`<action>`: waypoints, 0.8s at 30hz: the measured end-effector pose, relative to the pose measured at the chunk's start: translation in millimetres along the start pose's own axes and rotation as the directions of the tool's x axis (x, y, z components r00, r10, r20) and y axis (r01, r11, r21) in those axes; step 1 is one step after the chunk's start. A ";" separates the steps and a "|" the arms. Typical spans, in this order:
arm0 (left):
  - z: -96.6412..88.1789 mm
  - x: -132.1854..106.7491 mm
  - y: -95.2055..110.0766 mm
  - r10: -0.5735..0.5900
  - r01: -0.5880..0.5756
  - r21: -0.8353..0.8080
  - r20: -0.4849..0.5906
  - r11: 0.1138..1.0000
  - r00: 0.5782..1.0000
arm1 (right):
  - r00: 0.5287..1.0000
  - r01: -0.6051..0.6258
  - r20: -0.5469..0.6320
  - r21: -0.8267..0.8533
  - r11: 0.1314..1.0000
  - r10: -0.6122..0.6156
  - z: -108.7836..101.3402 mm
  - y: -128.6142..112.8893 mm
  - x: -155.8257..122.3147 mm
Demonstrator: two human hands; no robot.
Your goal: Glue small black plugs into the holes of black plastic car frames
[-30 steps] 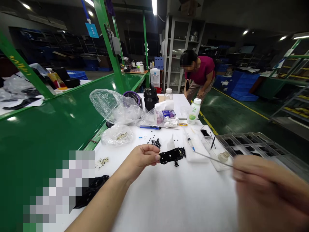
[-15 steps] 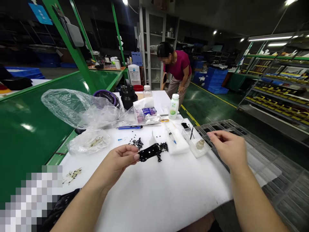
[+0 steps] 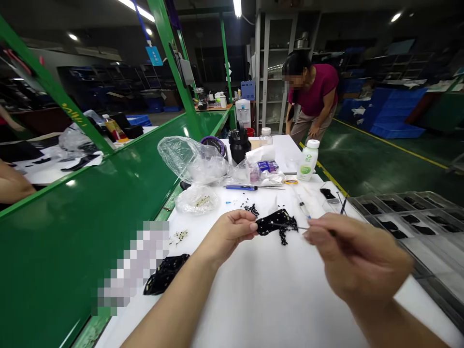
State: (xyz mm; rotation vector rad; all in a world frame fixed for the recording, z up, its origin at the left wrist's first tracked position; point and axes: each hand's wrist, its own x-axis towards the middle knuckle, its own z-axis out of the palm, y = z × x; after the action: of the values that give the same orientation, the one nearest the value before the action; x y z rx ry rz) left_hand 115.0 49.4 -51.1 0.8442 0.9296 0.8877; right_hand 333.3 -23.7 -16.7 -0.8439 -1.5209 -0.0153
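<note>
My left hand (image 3: 231, 233) pinches the near end of a flat black part (image 3: 267, 224) with small holes, held just above the white table (image 3: 268, 299). My right hand (image 3: 357, 256) is closed round a thin dark rod-like tool (image 3: 302, 228). The tool's tip reaches over the black part and looks to touch it. Its handle is mostly hidden in my fingers. Small black pieces (image 3: 283, 238) lie loose behind and below the part, with another heap (image 3: 251, 208) farther left. A syringe (image 3: 303, 209) lies on a white pad beyond my right hand.
A blue box cutter (image 3: 241, 187), a clear plastic bag (image 3: 203, 164), a white bottle (image 3: 309, 160) and a black flask (image 3: 239, 144) stand or lie toward the back. Compartmented trays (image 3: 406, 205) with black parts are at right. A person (image 3: 319, 92) bends beyond the table.
My right hand has come from beside the small clear tray to the black part, now with a thin tool in it. The view has turned left. My left hand still holds the part.
</note>
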 end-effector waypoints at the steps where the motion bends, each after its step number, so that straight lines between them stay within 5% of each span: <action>1: -0.1 -0.2 -0.4 -0.006 0.006 -0.018 0.015 1.000 1.000 | 1.000 0.020 -0.002 0.030 0.999 -0.020 12.0 -1.7 -3.3; 4: 0.5 -1.3 -0.2 -0.018 0.020 -0.060 0.042 0.998 0.999 | 1.000 0.022 -0.022 0.058 0.998 -0.021 25.5 2.1 -13.8; 24: 6.6 -4.6 4.2 -0.052 0.054 -0.053 0.047 0.997 0.998 | 0.998 0.026 0.051 0.046 0.999 -0.028 27.2 0.7 -7.8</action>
State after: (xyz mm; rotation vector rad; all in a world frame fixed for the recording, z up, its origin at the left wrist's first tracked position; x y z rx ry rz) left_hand 118.4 45.5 -43.6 0.7864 0.8809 0.8411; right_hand 309.5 -13.7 -28.3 -0.7932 -1.5756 0.0210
